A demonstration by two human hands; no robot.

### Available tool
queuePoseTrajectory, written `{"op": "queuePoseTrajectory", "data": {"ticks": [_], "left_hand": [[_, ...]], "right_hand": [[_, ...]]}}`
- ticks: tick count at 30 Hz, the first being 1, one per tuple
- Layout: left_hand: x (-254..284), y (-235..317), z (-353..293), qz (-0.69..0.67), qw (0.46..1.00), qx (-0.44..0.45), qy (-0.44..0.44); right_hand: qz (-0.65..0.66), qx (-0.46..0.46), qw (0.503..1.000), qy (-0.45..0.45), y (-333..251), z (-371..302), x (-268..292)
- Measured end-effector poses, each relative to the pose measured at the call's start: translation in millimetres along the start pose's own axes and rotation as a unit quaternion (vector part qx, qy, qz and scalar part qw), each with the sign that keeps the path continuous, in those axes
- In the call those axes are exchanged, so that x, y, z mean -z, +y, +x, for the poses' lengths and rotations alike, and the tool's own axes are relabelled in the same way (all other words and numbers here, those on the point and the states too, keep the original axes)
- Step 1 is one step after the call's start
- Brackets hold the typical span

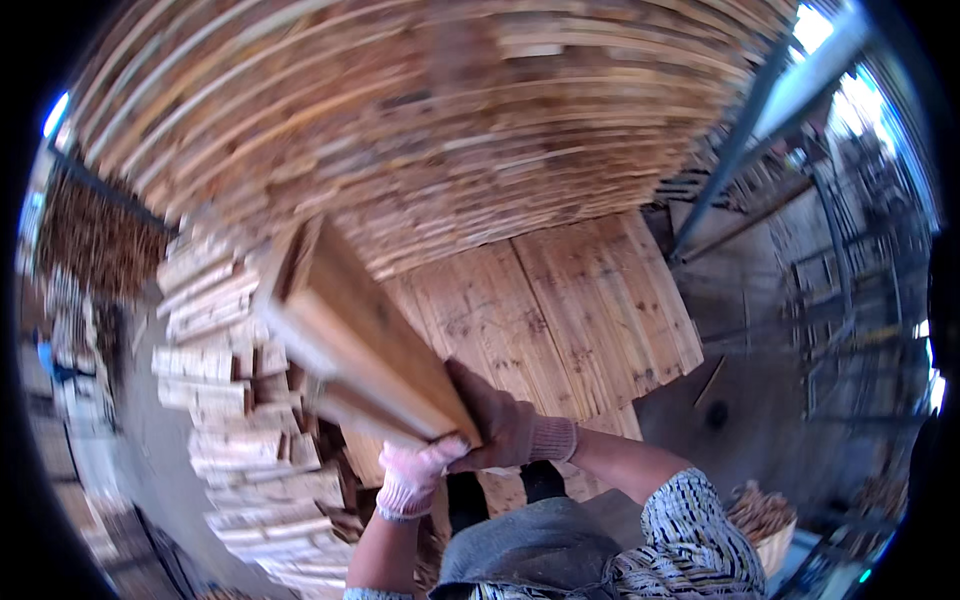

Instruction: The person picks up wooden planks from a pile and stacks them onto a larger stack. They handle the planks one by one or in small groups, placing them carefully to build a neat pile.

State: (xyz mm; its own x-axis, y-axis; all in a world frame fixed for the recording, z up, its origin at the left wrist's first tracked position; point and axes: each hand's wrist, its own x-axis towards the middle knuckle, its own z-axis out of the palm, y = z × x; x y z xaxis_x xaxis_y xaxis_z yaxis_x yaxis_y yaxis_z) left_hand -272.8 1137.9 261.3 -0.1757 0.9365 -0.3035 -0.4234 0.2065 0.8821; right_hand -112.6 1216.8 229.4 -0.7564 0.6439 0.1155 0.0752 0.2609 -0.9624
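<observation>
Both my hands wear pale pinkish work gloves and grip the near end of a small bundle of wooden boards (375, 335). The boards tilt up and away to the left, blurred at their far end. My left hand (425, 465) closes round the lower left corner of the bundle. On its right side, my right hand (500, 425) is wrapped against the boards, its fingers partly hidden. Beneath and beyond lies a platform of flat wooden boards (540, 310).
A tall stack of boards (450, 130) rises behind the platform. Uneven piles of short boards (250, 440) stand at the left. To the right are a metal post (730, 150), dark floor (720, 430) and a container of wood pieces (770, 530). A person in blue (60, 365) is far left.
</observation>
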Motion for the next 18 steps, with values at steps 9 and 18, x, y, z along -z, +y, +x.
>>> {"op": "queuePoseTrajectory", "data": {"ticks": [9,18], "left_hand": [[75,-99,46,0.307,0.942,0.069,-0.115],[-15,17,59,0.553,0.829,0.075,-0.028]], "right_hand": [[-0.016,-0.080,0.997,0.010,93,-5,-30],[-0.177,-0.343,0.912,0.140,96,-97,133]]}}
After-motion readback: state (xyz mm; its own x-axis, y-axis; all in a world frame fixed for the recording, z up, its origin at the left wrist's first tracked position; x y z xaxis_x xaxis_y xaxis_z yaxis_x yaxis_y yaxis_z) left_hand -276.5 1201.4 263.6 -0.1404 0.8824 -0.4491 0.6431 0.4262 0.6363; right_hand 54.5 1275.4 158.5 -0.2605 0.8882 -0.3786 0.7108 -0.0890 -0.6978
